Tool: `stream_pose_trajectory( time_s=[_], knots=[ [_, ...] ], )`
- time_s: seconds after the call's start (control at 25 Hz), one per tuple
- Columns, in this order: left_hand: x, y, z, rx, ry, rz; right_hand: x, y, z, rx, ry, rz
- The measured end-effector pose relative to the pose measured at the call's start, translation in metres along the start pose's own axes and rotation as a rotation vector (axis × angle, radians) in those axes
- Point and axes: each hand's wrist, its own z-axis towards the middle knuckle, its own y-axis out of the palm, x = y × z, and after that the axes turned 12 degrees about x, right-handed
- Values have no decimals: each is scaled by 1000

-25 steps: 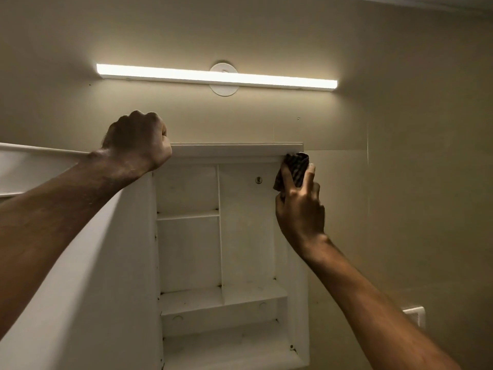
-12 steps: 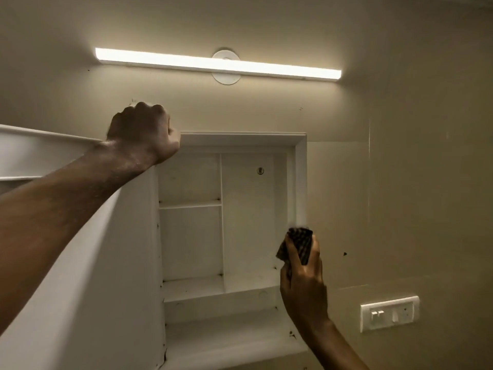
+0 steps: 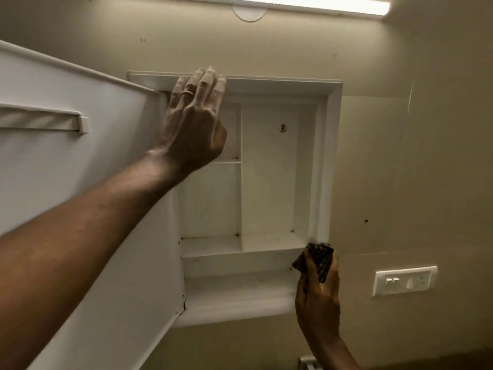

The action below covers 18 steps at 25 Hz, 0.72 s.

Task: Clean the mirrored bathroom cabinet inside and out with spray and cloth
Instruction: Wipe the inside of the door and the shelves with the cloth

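The white wall cabinet [image 3: 330, 161] stands open, its empty shelves and dividers showing. Its door [image 3: 80, 182] swings out to the left, inner white side toward me, with a small rail on it. My left hand [image 3: 194, 124] rests flat against the cabinet's top frame, fingers extended and together, a ring on one finger. My right hand [image 3: 318, 295] grips a dark checked cloth [image 3: 320, 259] and presses it on the lower part of the cabinet's right frame edge. No spray bottle is in view.
A white switch plate [image 3: 404, 280] sits on the beige wall to the right of the cabinet. A lit tube light [image 3: 320, 4] runs along the wall above. A small white object [image 3: 306, 361] peeks in at the bottom edge.
My right hand has wiped the cloth down the right frame edge from the top corner to near the bottom. My left hand has uncurled from a fist on the door top to flat on the top frame.
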Motion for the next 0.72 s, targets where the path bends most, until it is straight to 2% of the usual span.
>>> stream_pose_trajectory(
  time_s=[0.24,0.32,0.44,0.6,0.72],
  knots=[
    [29,7,-24,14,-140,-137,9,-2,-49,-39,128,6],
    [35,5,-22,83,-179,-151,5,-3,-53,-57,172,7],
    [59,10,-61,213,-213,-312,1,-5,-69,-75,239,21],
    [81,39,-159,-53,-424,-392,-3,-5,-75,-81,332,72],
    [82,63,-206,-238,-496,-394,-18,-6,-76,-51,407,104]
  ],
)
